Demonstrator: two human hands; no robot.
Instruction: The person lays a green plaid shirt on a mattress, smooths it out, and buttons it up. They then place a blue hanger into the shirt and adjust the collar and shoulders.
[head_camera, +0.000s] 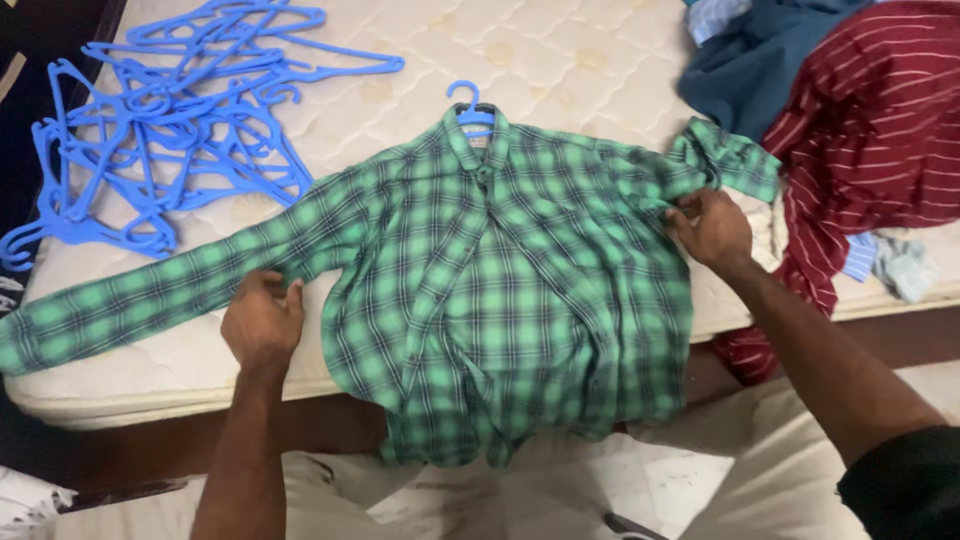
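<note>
Green plaid shirt (500, 290) lies front-up, spread across the near edge of a bare quilted mattress (560, 60); its hem hangs over the mattress edge toward the person; collar sits on a blue hanger (470, 108), only the hook and a bit of shoulder showing above the neckline. Left hand (262, 322) rests palm-down at the shirt's left armpit, fingers curled onto the cloth where the long sleeve runs out to the left; whether it pinches the fabric or just presses, cannot tell. Right hand (712, 228) sits on the opposite shoulder seam, fingertips gripping the fabric beside the folded-back sleeve; hands well apart, one on each side. Pile of blue hangers (170, 130) tangled at the mattress's far left; heap of clothes at far right, dark red striped shirt (870, 130) on top, dark blue garment (760, 60) behind it.
</note>
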